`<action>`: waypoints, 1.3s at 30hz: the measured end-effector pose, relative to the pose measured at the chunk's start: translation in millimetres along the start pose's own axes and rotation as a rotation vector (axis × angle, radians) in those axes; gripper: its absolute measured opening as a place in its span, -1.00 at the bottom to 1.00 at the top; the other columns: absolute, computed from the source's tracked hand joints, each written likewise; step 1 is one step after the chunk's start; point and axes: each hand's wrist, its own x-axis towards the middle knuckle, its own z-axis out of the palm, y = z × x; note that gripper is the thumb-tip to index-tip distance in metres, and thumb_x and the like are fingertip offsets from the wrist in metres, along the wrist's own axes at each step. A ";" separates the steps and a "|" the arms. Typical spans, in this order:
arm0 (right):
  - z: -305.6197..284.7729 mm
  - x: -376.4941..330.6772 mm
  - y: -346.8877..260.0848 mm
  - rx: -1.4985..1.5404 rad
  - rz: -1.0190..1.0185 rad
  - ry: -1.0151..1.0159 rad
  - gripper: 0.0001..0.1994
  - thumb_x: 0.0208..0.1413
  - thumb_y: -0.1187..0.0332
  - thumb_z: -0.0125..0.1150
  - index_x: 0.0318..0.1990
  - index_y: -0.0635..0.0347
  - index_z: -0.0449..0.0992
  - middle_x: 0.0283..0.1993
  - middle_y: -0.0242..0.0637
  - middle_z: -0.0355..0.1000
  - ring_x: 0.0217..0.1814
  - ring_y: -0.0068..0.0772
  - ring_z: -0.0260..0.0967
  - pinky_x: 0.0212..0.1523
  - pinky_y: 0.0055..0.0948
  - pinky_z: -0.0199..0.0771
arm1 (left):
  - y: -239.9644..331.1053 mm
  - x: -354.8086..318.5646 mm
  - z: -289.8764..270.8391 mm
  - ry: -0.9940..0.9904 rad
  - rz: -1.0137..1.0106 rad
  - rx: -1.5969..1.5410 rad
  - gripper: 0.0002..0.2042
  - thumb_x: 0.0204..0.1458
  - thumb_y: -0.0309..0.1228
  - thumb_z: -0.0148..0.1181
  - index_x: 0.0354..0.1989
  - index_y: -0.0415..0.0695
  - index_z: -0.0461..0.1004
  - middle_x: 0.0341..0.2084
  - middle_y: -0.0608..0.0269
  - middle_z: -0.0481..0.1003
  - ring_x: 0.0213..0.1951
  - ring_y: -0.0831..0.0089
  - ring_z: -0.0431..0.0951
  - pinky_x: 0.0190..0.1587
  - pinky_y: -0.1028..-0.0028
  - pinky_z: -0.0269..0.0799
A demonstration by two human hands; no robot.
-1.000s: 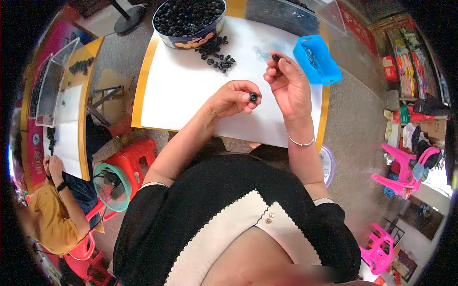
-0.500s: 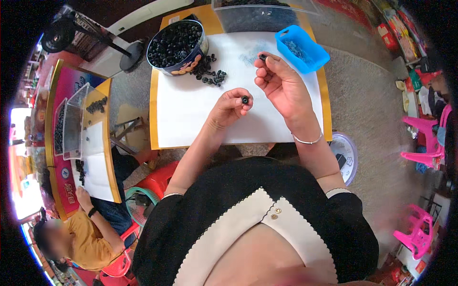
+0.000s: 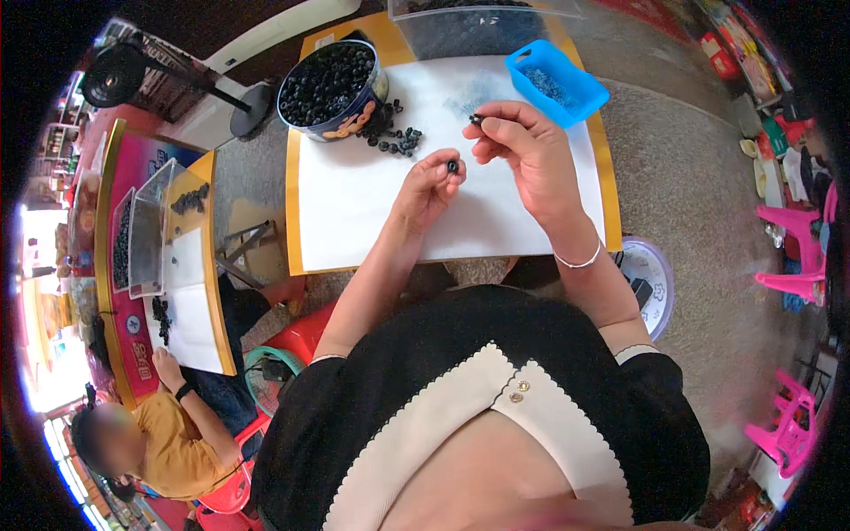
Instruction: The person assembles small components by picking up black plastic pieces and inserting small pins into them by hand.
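Note:
Over the white sheet point(image 3: 372, 212) on the table, my left hand point(image 3: 427, 188) pinches a small round black part point(image 3: 452, 166) with a hole in its end. My right hand point(image 3: 527, 150), higher and to the right, holds another small black piece point(image 3: 477, 119) between thumb and forefinger; its shape is partly hidden. A round tub point(image 3: 375, 96) heaped with black parts stands at the far left of the sheet. Loose black parts point(image 3: 403, 142) lie beside it. Beyond my right hand sits a blue plastic tray point(image 3: 586, 108) with many tiny bluish pieces inside.
A clear bin point(image 3: 487, 40) of dark parts stands at the table's far edge. At left, a person in a yellow top point(image 3: 181, 442) works at another table point(image 3: 190, 327). A lilac-rimmed basket point(image 3: 664, 292) is right of my table; pink stools point(image 3: 788, 425) stand farther right.
My right hand has come down and left, nearer my left hand, turning its fingers toward it. My left hand has risen slightly. Both keep their pieces, and the whole view has shifted a little.

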 end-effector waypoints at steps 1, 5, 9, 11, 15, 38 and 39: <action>-2.3 -1.3 5.5 -0.002 0.012 -0.007 -0.82 0.03 0.46 0.13 -0.21 0.34 0.49 -0.34 -0.18 0.49 -0.42 -0.57 0.41 -0.30 -0.57 0.45 | -0.3 0.8 0.7 0.059 0.037 -0.013 -0.75 -0.02 -0.50 0.19 -0.15 -0.29 0.39 -0.32 0.03 0.46 -0.37 0.47 0.51 -0.33 0.66 0.53; -17.7 -6.9 39.1 -0.482 -0.086 0.081 -0.85 0.04 0.46 0.13 -0.24 0.30 0.53 -0.36 -0.34 0.48 -0.37 -0.65 0.37 -0.30 -0.63 0.39 | -1.3 1.9 -1.7 0.111 0.055 0.055 -0.72 -0.02 -0.50 0.20 -0.11 -0.24 0.39 -0.29 0.03 0.44 -0.34 0.52 0.48 -0.32 0.73 0.52; -20.2 -7.4 55.2 -0.626 -0.129 0.089 -0.86 0.01 0.47 0.13 -0.27 0.28 0.55 -0.38 -0.37 0.48 -0.36 -0.66 0.35 -0.30 -0.64 0.35 | 0.0 0.9 0.1 0.178 0.034 0.089 -0.72 -0.03 -0.49 0.20 -0.13 -0.25 0.40 -0.33 0.09 0.47 -0.34 0.50 0.50 -0.31 0.71 0.51; -19.3 -7.4 56.9 -0.661 -0.138 0.075 -0.85 0.02 0.47 0.13 -0.27 0.29 0.55 -0.37 -0.35 0.48 -0.36 -0.64 0.36 -0.30 -0.63 0.36 | -0.5 0.2 -2.2 0.207 0.031 0.126 -0.71 -0.04 -0.48 0.22 -0.13 -0.27 0.40 -0.36 0.13 0.49 -0.34 0.47 0.51 -0.30 0.67 0.52; -17.2 -7.0 58.3 -0.698 -0.120 0.058 -0.86 0.02 0.46 0.13 -0.27 0.29 0.54 -0.35 -0.30 0.50 -0.35 -0.60 0.38 -0.30 -0.61 0.37 | 0.0 1.5 -3.3 0.201 0.038 0.096 -0.77 -0.03 -0.54 0.18 -0.17 -0.30 0.42 -0.38 0.11 0.51 -0.38 0.44 0.57 -0.25 0.58 0.57; -47.7 0.0 37.6 -0.995 -0.163 -0.430 -0.68 0.00 0.38 0.13 -0.03 0.11 0.49 -0.32 -0.27 0.31 -0.26 -0.35 0.30 -0.21 -0.45 0.30 | 4.4 -1.8 18.7 0.134 -0.050 0.463 -0.43 -0.03 -0.56 0.15 0.18 -0.22 0.07 -0.36 0.20 0.47 -0.44 0.46 0.48 -0.31 0.55 0.42; -50.9 -0.4 36.9 -0.975 -0.156 -0.472 -0.65 0.00 0.39 0.12 0.00 0.06 0.48 -0.32 -0.25 0.30 -0.26 -0.29 0.30 -0.20 -0.41 0.31 | 4.2 -1.5 19.8 0.094 -0.068 0.476 -0.41 -0.04 -0.57 0.16 0.19 -0.22 0.06 -0.38 0.21 0.46 -0.45 0.44 0.49 -0.32 0.54 0.42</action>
